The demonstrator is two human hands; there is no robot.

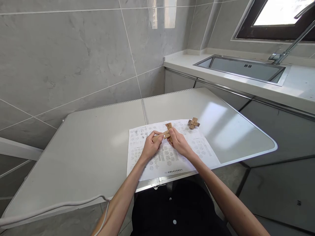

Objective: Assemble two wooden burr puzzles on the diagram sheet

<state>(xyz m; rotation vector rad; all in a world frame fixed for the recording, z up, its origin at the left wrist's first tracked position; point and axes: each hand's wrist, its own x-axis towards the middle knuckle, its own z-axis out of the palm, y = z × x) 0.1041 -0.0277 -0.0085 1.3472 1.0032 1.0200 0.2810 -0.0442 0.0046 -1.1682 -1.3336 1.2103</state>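
My left hand (151, 147) is closed round one end of a light wooden puzzle bar (166, 134), which slants up to the right. My right hand (180, 143) grips a second wooden puzzle bar (168, 125) with a dark number on its upper end, standing nearly upright across the first. The two bars meet between my fingertips; whether they interlock is hidden. Below my hands lies a printed sheet (157, 171) covered with small puzzle diagrams. Beyond my right hand, a cross-shaped cluster of wooden puzzle pieces (194, 123) rests at the sheet's far right edge.
The pale folding table (95, 141) has a seam across its middle and stands against a grey tiled wall (73, 59). At the right are a counter with a sink (241, 68) and a tap (280, 57). A white cable (61, 204) crosses the lower left by my forearm.
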